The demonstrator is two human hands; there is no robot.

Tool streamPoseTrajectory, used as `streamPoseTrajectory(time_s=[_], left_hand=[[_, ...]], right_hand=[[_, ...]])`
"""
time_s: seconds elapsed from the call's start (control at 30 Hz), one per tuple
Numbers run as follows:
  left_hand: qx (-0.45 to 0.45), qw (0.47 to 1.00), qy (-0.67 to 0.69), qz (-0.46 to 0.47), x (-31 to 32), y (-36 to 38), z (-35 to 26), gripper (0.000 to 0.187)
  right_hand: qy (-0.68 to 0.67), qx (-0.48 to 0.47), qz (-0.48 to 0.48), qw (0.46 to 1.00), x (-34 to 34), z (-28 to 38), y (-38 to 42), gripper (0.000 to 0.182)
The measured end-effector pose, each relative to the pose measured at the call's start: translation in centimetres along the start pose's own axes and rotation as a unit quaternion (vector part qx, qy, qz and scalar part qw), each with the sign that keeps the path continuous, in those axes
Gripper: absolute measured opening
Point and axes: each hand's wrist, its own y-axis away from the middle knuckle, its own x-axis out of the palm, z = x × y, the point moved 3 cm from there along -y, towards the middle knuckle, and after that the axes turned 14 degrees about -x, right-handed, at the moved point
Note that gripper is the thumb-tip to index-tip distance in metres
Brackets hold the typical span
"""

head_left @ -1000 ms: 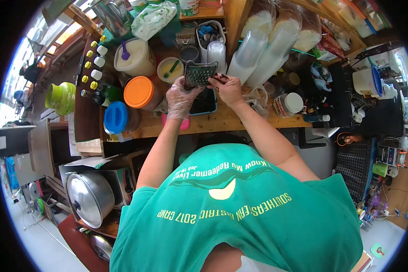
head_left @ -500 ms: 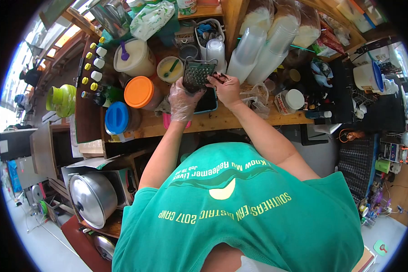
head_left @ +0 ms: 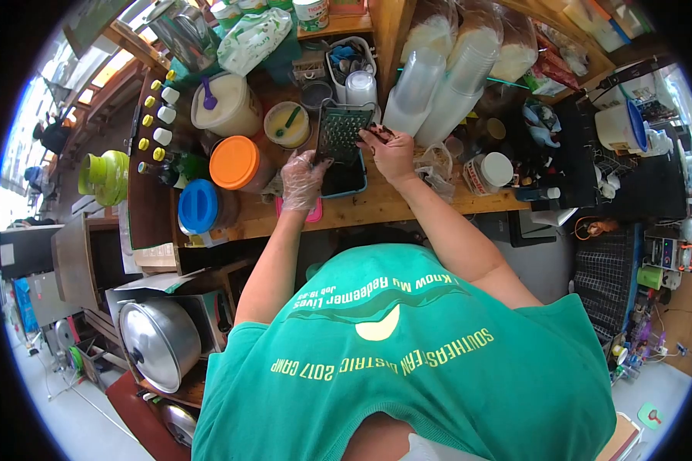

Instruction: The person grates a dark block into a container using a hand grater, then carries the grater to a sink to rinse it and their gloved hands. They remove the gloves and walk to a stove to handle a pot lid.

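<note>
My left hand (head_left: 303,181), in a clear plastic glove, pinches the lower left edge of a metal grater (head_left: 344,132). The grater stands tilted over a blue-rimmed tray (head_left: 351,192) with dark contents. My right hand (head_left: 394,157) is closed at the grater's right side, with a dark, sticky-looking lump (head_left: 375,133) between its fingertips. Dark smears mark the fingers of both hands. What the lump is made of I cannot make out. Part of a pink lid or container (head_left: 314,211) shows beside my left wrist.
Left of the hands are an orange-lidded tub (head_left: 234,162), a blue-lidded tub (head_left: 198,202) and a bowl with a green spoon (head_left: 287,124). Tall stacks of plastic cups (head_left: 419,92) stand behind my right hand. A white-lidded jar (head_left: 490,170) is farther right.
The grater appears slightly lower and more upright in view. My left hand has shifted a little left and down to its lower edge. My right hand stays beside it with the dark lump.
</note>
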Motion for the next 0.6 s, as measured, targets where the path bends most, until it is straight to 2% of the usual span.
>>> streamPoseTrajectory(time_s=[0.07,0.37,0.43,0.47,0.53,0.6], left_hand=[[0.015,1.000,-0.018,0.012,-0.1,0.0,-0.6,0.026],[-0.070,0.997,-0.044,0.013,1.7,0.5,0.0,0.041],[0.016,0.999,-0.041,0.000,0.6,0.6,-0.5,0.036],[0.016,0.999,-0.041,0.000,0.4,0.5,-0.4,0.036],[-0.079,0.997,0.002,0.007,-0.1,0.5,0.6,0.031],[-0.111,0.994,-0.011,0.016,0.3,0.0,1.8,0.026]], right_hand=[[-0.001,0.000,-0.001,1.000,-0.1,-0.1,-0.1,0.005],[0.003,0.007,0.012,1.000,0.7,0.2,0.0,0.004],[0.005,-0.028,0.011,1.000,0.4,0.8,-0.1,0.009],[0.005,-0.028,0.011,1.000,0.1,0.9,-0.3,0.009],[0.010,-0.038,0.012,0.999,-0.2,1.0,-0.3,0.011],[0.005,-0.036,0.006,0.999,-0.1,0.9,-0.1,0.010]])
